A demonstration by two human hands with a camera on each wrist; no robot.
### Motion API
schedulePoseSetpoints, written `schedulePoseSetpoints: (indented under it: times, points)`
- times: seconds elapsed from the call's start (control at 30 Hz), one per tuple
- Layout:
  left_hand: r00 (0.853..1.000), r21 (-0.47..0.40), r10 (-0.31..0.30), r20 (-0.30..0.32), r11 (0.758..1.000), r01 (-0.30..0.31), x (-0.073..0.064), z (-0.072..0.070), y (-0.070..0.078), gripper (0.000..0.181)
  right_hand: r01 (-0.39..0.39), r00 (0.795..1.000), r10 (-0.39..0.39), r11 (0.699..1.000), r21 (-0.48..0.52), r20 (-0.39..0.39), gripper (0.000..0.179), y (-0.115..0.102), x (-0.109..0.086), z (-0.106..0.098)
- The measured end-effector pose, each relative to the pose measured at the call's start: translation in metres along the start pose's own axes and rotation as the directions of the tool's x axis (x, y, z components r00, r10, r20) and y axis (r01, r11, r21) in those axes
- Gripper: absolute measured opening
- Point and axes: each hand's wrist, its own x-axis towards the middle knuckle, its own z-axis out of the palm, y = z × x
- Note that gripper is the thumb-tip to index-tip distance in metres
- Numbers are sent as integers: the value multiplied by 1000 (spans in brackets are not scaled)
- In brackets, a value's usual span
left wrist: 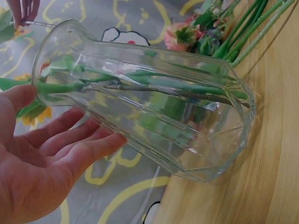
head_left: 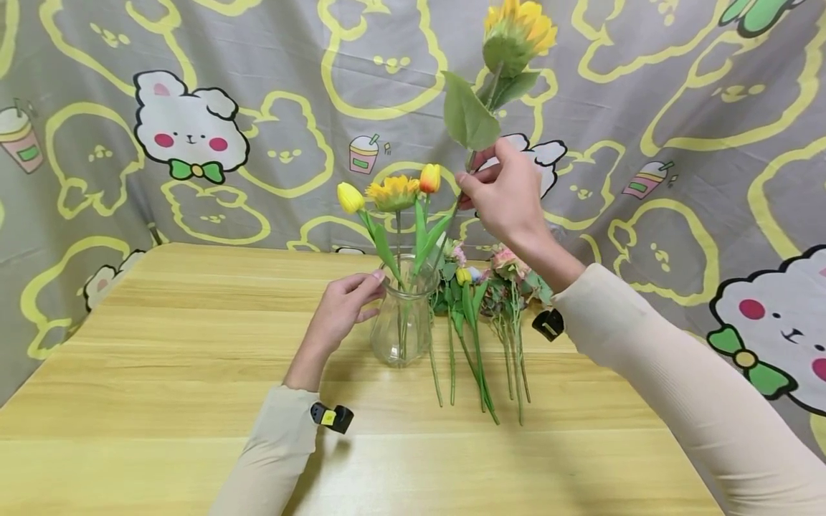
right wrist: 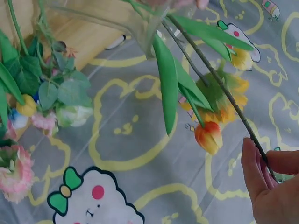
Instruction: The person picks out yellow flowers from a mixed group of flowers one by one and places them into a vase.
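A clear glass vase (head_left: 401, 326) stands upright on the table, holding a yellow tulip (head_left: 350, 198), a sunflower (head_left: 393, 193) and an orange-red tulip (head_left: 430, 178). My left hand (head_left: 343, 304) touches the vase's left side near the rim; in the left wrist view its fingers (left wrist: 88, 151) reach along the glass, fairly straight. Above and to the right, my right hand (head_left: 510, 190) pinches the stem of another, taller sunflower (head_left: 516, 39) between thumb and fingers. This stem (right wrist: 224, 93) slants down to the vase mouth, overlapping it in the head view.
Right of the vase, several artificial flowers lie on the wooden table (head_left: 193, 344), their stems (head_left: 480, 358) pointing to the front. Among them are a pink bloom (head_left: 510, 264) and a small yellow tulip (head_left: 463, 275). A patterned grey curtain (head_left: 284, 57) hangs behind the table.
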Motion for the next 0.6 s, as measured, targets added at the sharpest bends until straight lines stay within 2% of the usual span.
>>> schedulePoseSetpoints:
  times: [0.2, 0.43, 0.6]
  points:
    - [1000, 6, 4, 6, 1000, -4, 1, 0, -1, 56, 19, 999, -18, 1000, -20, 34, 17, 7, -7, 13]
    - [1000, 3, 5, 5, 1000, -5, 2, 0, -2, 57, -2, 997, 2, 1000, 4, 75, 20, 14, -16, 26]
    - [1000, 5, 4, 5, 1000, -4, 2, 0, -1, 56, -16, 991, 18, 1000, -14, 136, 26, 20, -24, 36]
